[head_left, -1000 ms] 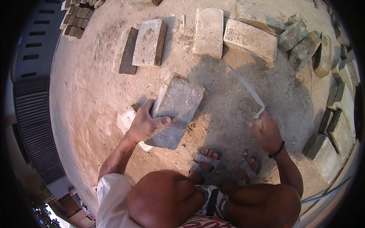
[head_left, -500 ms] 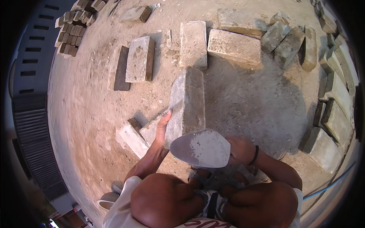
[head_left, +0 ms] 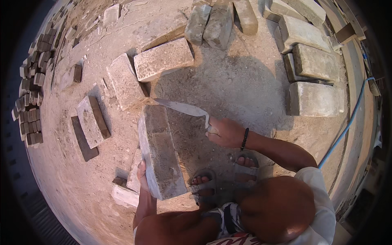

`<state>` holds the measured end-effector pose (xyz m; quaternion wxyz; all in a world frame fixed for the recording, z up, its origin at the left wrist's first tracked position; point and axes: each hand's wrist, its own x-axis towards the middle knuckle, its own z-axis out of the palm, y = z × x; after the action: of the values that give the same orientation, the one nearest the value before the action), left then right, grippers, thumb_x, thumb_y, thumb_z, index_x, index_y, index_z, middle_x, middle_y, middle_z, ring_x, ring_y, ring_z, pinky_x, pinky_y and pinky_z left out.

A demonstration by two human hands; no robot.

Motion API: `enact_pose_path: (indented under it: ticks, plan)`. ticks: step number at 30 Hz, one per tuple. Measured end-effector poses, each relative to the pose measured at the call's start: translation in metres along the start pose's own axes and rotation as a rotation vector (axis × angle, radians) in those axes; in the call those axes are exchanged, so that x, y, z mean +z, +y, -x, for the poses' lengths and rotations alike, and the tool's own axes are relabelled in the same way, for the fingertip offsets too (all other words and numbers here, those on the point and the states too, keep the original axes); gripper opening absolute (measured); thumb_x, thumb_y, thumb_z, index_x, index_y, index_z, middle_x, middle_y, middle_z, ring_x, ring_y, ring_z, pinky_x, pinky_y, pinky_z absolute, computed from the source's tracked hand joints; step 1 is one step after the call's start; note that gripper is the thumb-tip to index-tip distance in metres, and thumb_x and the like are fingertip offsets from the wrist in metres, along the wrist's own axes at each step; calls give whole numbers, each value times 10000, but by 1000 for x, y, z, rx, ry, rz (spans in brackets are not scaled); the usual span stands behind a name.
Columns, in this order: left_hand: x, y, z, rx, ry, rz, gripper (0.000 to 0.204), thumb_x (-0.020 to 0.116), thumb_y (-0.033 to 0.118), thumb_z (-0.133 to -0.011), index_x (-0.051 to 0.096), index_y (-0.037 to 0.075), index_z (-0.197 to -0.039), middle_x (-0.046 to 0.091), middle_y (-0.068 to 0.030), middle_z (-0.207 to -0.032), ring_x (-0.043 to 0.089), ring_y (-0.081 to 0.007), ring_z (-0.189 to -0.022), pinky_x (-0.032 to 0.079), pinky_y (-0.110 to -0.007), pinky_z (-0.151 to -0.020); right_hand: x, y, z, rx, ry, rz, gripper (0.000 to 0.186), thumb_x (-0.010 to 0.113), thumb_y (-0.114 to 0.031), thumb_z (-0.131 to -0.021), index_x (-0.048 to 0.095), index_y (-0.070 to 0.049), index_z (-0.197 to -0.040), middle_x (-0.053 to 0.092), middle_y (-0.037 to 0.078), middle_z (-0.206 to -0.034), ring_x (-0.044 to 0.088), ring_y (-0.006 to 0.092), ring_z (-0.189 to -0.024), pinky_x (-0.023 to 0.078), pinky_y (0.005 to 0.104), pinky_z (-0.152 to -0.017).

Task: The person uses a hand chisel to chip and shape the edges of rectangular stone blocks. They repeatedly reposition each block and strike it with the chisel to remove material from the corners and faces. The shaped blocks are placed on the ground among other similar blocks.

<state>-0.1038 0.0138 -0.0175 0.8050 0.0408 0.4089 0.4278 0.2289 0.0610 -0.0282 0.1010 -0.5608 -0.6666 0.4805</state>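
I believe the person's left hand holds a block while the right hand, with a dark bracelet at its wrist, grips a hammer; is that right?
Not quite: the head view shows the right hand, with a dark bracelet at its wrist, gripping a trowel, not a hammer. The left hand does hold a block.

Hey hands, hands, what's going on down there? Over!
Left hand gripping grey block. Right hand holding trowel, blade at block's far end; contact unclear. Sandalled foot close beside block's near end. Over.

A blue hose [head_left: 346,128] curves at right, and small bricks [head_left: 33,116] stand stacked far left.
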Motion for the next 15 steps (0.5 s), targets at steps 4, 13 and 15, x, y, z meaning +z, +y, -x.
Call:
enact_pose_path:
  ticks: [4, 13, 15]
  plan:
    - [32, -11, -19, -50, -79, -218, 719, 658, 485, -878, 473, 32, -1404, 614, -158, -1278, 635, -307, -1115, 539, -439, -935, -5, 41, 63, 88, 294, -154, 376, 619, -271, -895, 552, 29, -1112, 639, 237, -752, 649, 433, -740, 506, 474, -671]
    - [242, -28, -86, 192, -647, -1032, 846, 802, 441, -779, 432, -61, -1351, 600, -167, -1200, 621, -256, -1073, 500, -392, -913, 5, 42, 248, 303, 712, -131, 354, 663, -260, -897, 572, -5, -1124, 656, 208, -778, 669, 405, -731, 517, 459, -649]
    - [311, -43, -97, 431, -815, -1281, 826, 818, 437, -761, 450, -66, -1303, 610, -177, -1158, 631, -254, -1042, 504, -400, -894, 16, 45, 274, 396, 769, -98, 342, 666, -244, -897, 574, -6, -1124, 658, 202, -778, 676, 401, -738, 525, 451, -650]
